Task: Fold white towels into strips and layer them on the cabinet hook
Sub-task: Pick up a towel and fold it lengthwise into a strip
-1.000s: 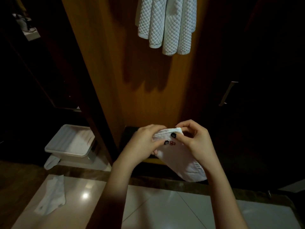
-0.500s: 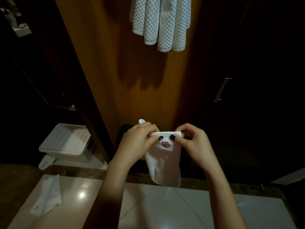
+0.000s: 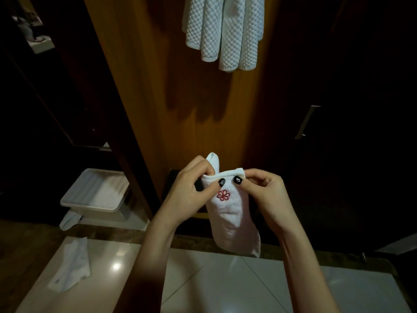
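Head view: the left hand [image 3: 189, 193] and the right hand [image 3: 264, 195] each pinch the folded top edge of a small white cloth towel with a red stitched flower [image 3: 232, 218], thumbs in front and close together. The towel hangs between them, near and central, before the orange-brown wooden cabinet panel [image 3: 146, 86]. Far above, quilted white towels [image 3: 225, 30] hang in layered strips against that panel. At left stands a white plastic bin [image 3: 97, 193]. Nearer left, a crumpled white cloth [image 3: 72, 265] lies on glossy pale tiles [image 3: 225, 285].
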The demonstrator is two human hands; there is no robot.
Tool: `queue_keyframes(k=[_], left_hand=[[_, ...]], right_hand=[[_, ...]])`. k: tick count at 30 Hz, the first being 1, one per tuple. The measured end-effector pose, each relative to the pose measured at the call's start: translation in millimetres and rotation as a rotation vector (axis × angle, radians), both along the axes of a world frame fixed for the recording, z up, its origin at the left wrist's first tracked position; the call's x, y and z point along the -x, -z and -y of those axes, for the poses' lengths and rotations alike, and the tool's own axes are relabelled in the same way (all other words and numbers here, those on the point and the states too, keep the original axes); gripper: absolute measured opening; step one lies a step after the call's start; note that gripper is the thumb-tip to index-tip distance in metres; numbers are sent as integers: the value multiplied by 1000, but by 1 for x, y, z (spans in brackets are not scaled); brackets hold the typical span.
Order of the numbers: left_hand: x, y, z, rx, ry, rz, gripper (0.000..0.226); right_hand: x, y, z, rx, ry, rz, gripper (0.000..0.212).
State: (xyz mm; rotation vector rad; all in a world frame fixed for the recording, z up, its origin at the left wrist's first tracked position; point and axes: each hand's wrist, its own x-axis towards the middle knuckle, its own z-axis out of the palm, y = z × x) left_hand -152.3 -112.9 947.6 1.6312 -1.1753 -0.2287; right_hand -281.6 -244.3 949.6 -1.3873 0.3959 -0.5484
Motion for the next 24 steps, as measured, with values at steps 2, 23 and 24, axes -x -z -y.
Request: queue_keyframes(k=[2, 23, 24], left_hand=[[2, -2, 0, 55, 12, -47, 24], [6, -13, -2, 200, 70, -185, 19], [7, -13, -1, 205, 50, -204, 17]], right_hand=[[-1, -2, -5, 27, 27, 24, 13], [-2, -12, -16, 178, 210, 16, 12], [-3, -11, -16, 181, 222, 20, 12]])
